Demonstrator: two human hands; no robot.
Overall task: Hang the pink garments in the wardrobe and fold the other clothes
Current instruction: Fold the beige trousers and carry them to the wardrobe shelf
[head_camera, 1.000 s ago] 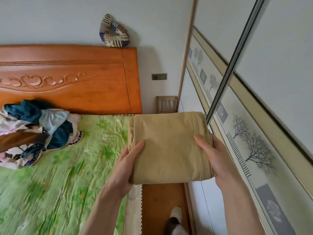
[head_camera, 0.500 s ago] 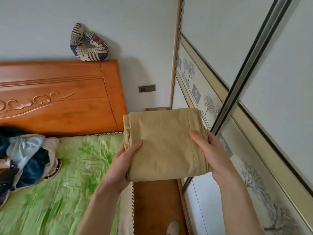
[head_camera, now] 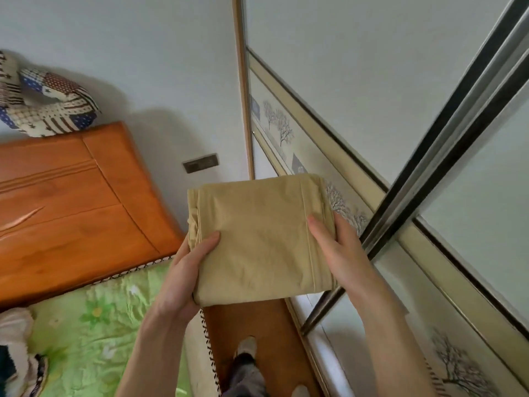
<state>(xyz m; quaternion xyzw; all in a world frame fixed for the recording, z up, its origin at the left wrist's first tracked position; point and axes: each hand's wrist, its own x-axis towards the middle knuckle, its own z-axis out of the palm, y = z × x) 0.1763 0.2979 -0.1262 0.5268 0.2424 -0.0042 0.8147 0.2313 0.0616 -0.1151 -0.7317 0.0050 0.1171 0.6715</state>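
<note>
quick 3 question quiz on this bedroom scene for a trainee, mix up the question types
1. True or false: the folded tan garment is lying flat on the green bedspread.
2. Multiple choice: what sits on top of the wooden headboard? A) a lamp B) a patchwork pillow C) a stack of books
3. Fill in: the left hand and the right hand hold the garment by its two ____.

Key
1. False: both hands hold it up in the air, beside the wardrobe sliding door.
2. B
3. sides, with a thumb on top at each side.
</note>
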